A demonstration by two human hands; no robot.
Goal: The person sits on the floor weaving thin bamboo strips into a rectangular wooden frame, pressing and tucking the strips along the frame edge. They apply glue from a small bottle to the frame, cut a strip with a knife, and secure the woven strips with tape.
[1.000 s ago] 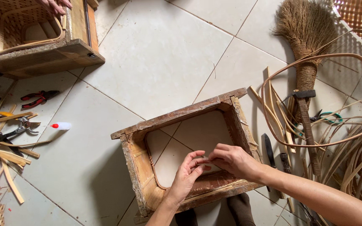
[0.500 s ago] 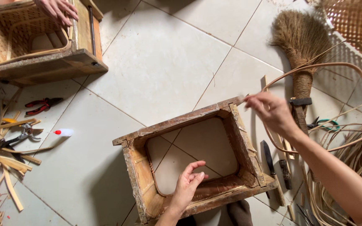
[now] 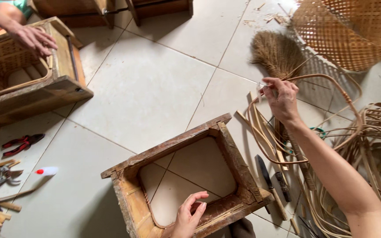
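An open wooden box frame (image 3: 177, 147) stands on the tiled floor in front of me. My left hand (image 3: 188, 216) rests with fingers loosely spread on the inner side of its near wall, holding nothing. My right hand (image 3: 282, 98) is raised to the right of the frame, fingers pinched on the end of a thin rattan strip (image 3: 331, 83) that loops out to the right and back toward the floor. Whether the strip runs on into the frame is not visible.
A straw broom (image 3: 278, 55) and a knife (image 3: 267, 176) lie right of the frame, beside a pile of rattan strips (image 3: 375, 150). A woven basket (image 3: 349, 31) sits far right. Another person's hand (image 3: 34, 39) rests on a second frame (image 3: 45, 92). Red pliers (image 3: 20, 143) lie left.
My right hand has left the frame's near wall and risen to the right, drawing the rattan strip out with it. My left hand stays at the near wall.
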